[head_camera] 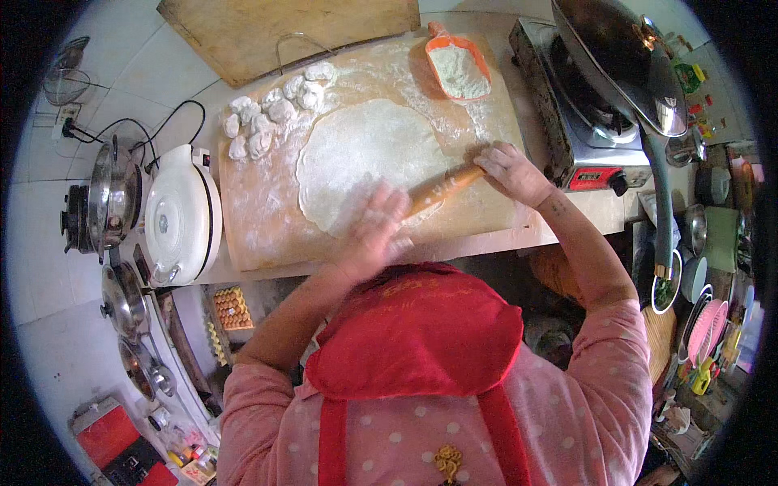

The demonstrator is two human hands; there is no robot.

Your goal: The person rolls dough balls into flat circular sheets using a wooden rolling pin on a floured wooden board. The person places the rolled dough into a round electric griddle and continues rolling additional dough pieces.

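A large, thin round sheet of dough (371, 152) lies on a floured wooden board (255, 234). Across its lower right edge slants a wooden rolling pin (447, 191). My right hand (510, 173) is closed around the pin's upper right end, fingers dusted with flour. At the lower left end, my left hand (374, 228) is on the pin, blurred by motion, its fingers stretched out and hiding that end and some dough. Several floured dough pieces (261, 130) sit at the board's upper left. An orange scoop (459, 67) of flour rests at its upper right.
Left of the board stands a white electric appliance (182, 219). A gas stove (583, 121) with a lidded wok (620, 54) is on the right, the wok's long handle (659, 194) reaching toward me. Another wooden board (292, 30) leans behind. Eggs (234, 308) sit below the counter.
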